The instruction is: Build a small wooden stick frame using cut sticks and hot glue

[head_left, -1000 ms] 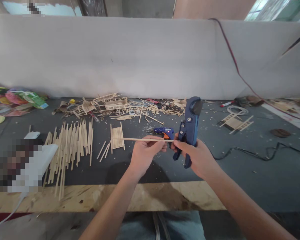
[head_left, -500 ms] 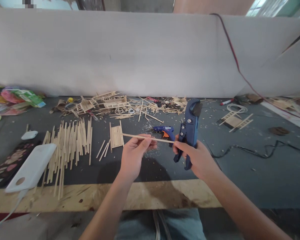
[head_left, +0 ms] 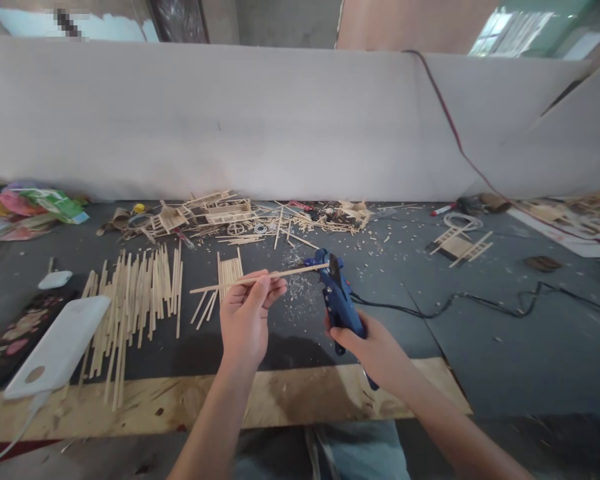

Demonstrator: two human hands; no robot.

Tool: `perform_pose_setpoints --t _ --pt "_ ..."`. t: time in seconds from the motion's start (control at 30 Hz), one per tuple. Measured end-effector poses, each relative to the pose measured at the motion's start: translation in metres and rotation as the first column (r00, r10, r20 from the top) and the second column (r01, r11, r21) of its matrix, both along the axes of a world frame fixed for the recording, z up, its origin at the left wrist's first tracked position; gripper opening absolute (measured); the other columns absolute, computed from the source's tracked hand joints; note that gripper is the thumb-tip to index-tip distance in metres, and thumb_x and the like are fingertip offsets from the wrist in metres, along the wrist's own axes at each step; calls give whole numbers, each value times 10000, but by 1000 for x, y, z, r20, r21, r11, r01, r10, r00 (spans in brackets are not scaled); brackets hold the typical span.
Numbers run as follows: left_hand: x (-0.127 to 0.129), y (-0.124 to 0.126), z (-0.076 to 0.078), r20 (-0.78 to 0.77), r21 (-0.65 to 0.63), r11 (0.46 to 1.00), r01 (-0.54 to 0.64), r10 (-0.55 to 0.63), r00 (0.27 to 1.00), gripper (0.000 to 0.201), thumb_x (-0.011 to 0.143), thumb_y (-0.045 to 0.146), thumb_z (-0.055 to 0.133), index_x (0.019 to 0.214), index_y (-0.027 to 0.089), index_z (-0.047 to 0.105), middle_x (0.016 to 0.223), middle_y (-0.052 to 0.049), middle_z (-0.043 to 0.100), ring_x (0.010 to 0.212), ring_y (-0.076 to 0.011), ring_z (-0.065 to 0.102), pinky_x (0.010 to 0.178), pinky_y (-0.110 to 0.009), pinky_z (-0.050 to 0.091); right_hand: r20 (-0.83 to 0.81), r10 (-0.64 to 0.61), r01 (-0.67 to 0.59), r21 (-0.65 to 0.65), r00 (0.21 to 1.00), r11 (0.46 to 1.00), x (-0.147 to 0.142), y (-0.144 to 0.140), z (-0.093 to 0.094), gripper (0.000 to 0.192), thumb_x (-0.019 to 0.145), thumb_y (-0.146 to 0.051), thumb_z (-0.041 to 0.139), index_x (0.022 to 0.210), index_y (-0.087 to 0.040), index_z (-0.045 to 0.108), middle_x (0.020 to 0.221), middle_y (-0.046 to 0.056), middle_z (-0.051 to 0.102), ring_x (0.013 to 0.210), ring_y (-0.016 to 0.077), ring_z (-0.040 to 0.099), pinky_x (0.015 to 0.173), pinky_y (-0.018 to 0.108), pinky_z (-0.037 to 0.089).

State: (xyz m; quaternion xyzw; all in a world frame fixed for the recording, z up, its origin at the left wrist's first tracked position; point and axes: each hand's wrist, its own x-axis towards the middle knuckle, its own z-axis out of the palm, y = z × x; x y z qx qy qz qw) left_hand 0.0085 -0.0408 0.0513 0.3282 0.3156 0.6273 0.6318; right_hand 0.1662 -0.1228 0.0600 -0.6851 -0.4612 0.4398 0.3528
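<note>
Between the thumb and fingers of my left hand (head_left: 246, 320) is a thin wooden stick (head_left: 300, 271), held nearly level. My right hand (head_left: 375, 347) is wrapped round the handles of a blue hand cutter (head_left: 343, 307). The cutter tilts up to the left, and its dark jaw is at the stick's right end. Behind my left hand lies a small panel of joined sticks (head_left: 229, 268), partly hidden, with a few short sticks (head_left: 207, 307) beside it. The glue gun is mostly hidden behind the cutter.
Many loose sticks (head_left: 130, 300) lie at left, near a white power bank (head_left: 57, 347) and a dark patterned phone (head_left: 20, 333). Stick models and scraps (head_left: 230, 212) line the back. A small stick chair (head_left: 461, 245) and a black cable (head_left: 480, 297) are at right.
The cutter has swung from upright to tilted left, bringing its jaw to the stick's end. My right fingers have let go of the stick. My left hand has shifted left with the stick.
</note>
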Motion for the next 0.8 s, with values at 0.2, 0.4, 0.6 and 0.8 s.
perform_pose_setpoints --t 0.2,0.4,0.6,0.8 --pt "3 -4 -2 -13 35 999 -19 19 1000 61 717 204 637 771 185 655 719 -6 684 711 -138 654 724 -280 535 11 18 -17 -21 1000 1000 -6 0 6 86 738 -272 469 763 -217 532 703 2 551 674 166 498 568 263 357" --pt "2 -6 -4 -15 52 998 -31 32 999 78 711 205 642 773 159 645 707 -15 683 697 -142 657 705 -287 543 5 7 -7 -4 1000 1000 -5 2 0 95 737 -273 458 751 -211 530 711 5 557 681 160 507 552 250 343" --pt "2 -8 -7 -29 87 996 -29 32 999 59 731 169 621 780 142 638 710 -24 687 690 -144 659 685 -276 549 5 -27 27 6 1000 1000 -5 3 -8 121 734 -291 469 785 -204 535 668 -10 554 650 146 511 574 247 356" --pt "5 -11 -13 -52 98 993 -64 70 996 57 731 170 622 782 147 635 719 -18 686 694 -150 661 686 -290 552 -16 -47 47 -2 999 999 -5 6 -15 133 751 -328 471 762 -202 510 592 -33 529 577 128 488 543 239 348"
